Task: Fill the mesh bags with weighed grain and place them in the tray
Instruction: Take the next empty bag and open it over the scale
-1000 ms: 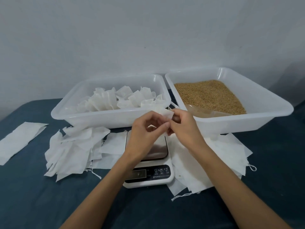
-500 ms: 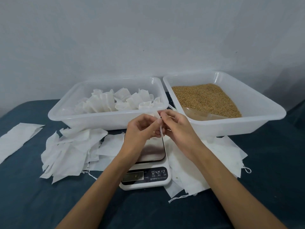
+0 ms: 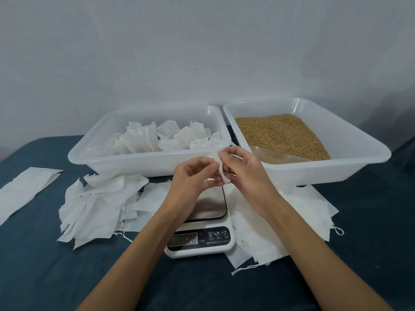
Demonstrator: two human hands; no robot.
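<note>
Above the digital scale [image 3: 202, 239] my left hand [image 3: 193, 178] and my right hand [image 3: 244, 169] meet, both pinching one small white mesh bag [image 3: 221, 170] between their fingertips. The bag is crumpled and mostly hidden by the fingers. Behind the hands, on the left, a white tray [image 3: 125, 162] holds several filled white bags [image 3: 157, 140] standing upright. On the right a second white tray [image 3: 350, 153] holds brown grain [image 3: 280, 133] with a clear scoop [image 3: 276, 157] lying at its near edge.
Loose flat empty bags lie in a heap [image 3: 96, 203] left of the scale and in another pile [image 3: 303, 212] right of it. One long white sheet [image 3: 24, 189] lies at the far left. A dark blue cloth [image 3: 45, 277] covers the table; a pale wall stands behind.
Both hands have stayed above the scale and kept working the bag; its flat white corner seen earlier is now bunched between the fingers. The view has tilted slightly.
</note>
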